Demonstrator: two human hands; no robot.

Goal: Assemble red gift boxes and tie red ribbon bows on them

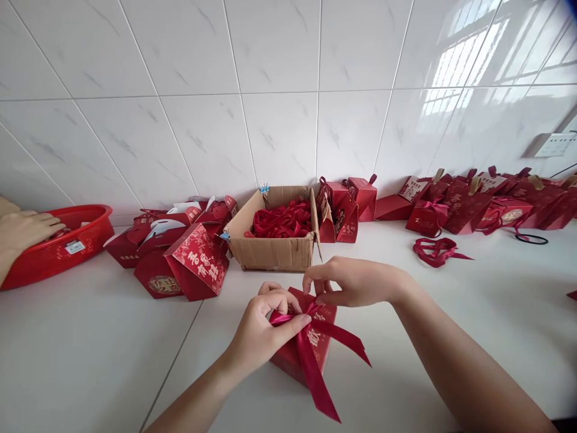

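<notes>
A red gift box [288,364] with pale printed characters sits on the white table in front of me. Across its top lies a dark pink satin ribbon [315,376], tied in a bow, with two loose tails hanging over the box. My left hand [269,328] pinches the bow's left loop between thumb and fingers. From the far right side, my right hand [349,282] grips the ribbon near the knot with bent fingertips. The knot itself is partly covered by my fingers.
Behind the box stands an open cardboard carton [273,252] of red ribbons. Red gift boxes [198,261] cluster left; more boxes [466,201] line the wall at right. A loose ribbon [437,251] lies on the table. Another person's hand [27,231] reaches into a red plastic basket [92,240].
</notes>
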